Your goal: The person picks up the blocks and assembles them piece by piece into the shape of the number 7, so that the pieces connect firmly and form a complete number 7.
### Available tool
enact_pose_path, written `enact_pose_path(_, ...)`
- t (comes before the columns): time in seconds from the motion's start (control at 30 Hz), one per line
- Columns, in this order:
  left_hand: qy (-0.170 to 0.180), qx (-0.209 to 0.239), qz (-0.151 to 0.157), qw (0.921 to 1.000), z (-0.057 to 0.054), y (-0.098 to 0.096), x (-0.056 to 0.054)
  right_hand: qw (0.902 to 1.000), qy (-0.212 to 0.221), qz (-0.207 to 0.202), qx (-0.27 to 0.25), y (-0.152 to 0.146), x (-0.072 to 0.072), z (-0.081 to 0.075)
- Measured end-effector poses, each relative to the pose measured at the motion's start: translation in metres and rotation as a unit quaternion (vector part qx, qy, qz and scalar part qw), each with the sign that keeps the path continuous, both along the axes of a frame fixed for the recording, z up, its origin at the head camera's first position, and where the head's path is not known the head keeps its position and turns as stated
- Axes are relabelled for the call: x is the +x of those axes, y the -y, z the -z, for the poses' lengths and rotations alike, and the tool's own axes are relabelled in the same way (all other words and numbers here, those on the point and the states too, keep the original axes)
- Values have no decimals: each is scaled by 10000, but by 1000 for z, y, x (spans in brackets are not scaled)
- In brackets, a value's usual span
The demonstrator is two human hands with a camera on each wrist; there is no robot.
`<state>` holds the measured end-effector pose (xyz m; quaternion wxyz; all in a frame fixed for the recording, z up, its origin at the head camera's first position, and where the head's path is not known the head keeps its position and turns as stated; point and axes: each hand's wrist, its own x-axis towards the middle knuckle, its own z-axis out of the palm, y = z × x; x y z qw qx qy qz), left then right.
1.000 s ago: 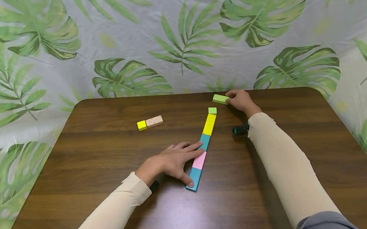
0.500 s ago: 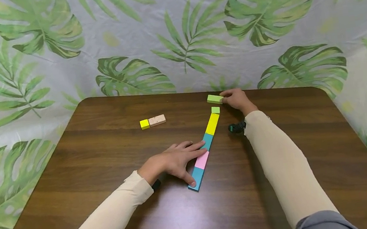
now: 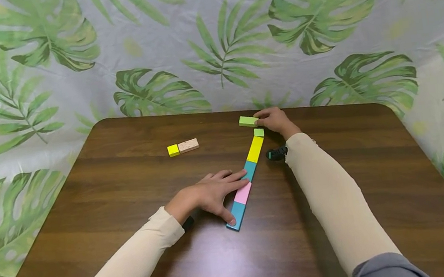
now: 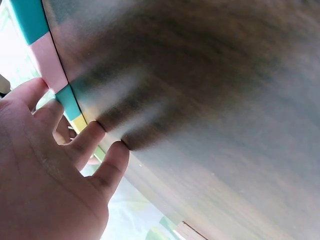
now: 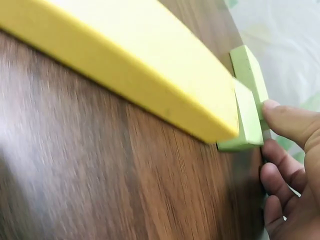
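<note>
"Right hand (image 3: pixel 273 120)?"
"Pinching long green block (image 3: pixel 247 121), which is jutting left of the fingertips; small green block (image 3: pixel 259 132) sitting just nearer the wearer."
"Left hand (image 3: pixel 212 196)?"
"Spreading wide, thumb touching near blue block (image 3: pixel 237 211), fingers resting on far blue block (image 3: pixel 251 169), pink block (image 3: pixel 243 194) lying between."

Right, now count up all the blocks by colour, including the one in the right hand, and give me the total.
Teal blocks: 2
Pink block: 1
Yellow blocks: 2
Green blocks: 2
Plain wood block: 1
Total: 8
</note>
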<state>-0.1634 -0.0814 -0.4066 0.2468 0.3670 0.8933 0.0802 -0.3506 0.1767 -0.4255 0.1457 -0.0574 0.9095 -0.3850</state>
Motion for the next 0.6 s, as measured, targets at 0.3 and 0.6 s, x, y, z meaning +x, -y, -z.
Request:
enact_pose_path(0.3,-31,22,6,10000,-3,0,2,9999,79,-81,83,5,1,-2)
enact_pose_path(0.6,-39,9,6,10000,-4,-1,3,9996,116,-204,141,11,4,-2)
